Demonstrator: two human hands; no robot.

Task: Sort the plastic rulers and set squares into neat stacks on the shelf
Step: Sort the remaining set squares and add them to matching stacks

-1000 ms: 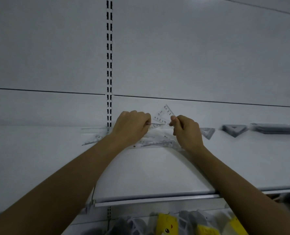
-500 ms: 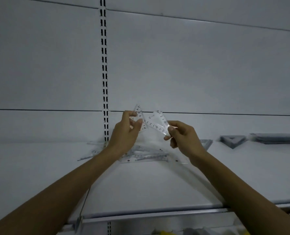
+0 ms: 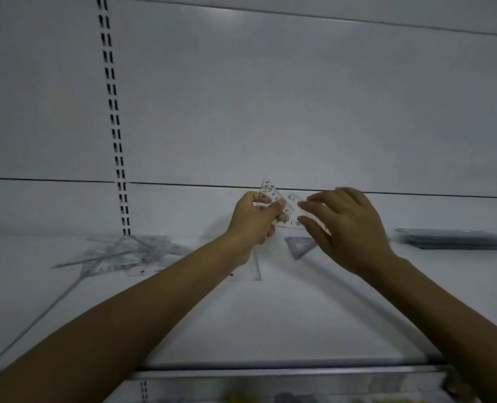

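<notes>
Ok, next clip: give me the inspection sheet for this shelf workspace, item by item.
surface: white shelf with a metal front edge.
job's things: clear set squares held above the shelf; grey set square and ruler stack lying on it to the right.
clutter: loose pile of clear rulers at the left, unsorted.
grips: left hand pinches the clear set squares; right hand has straight fingers at their edge, blurred.
cables: nothing seen.
surroundings: white back panel with a slotted upright; blurred goods on a lower level.
</notes>
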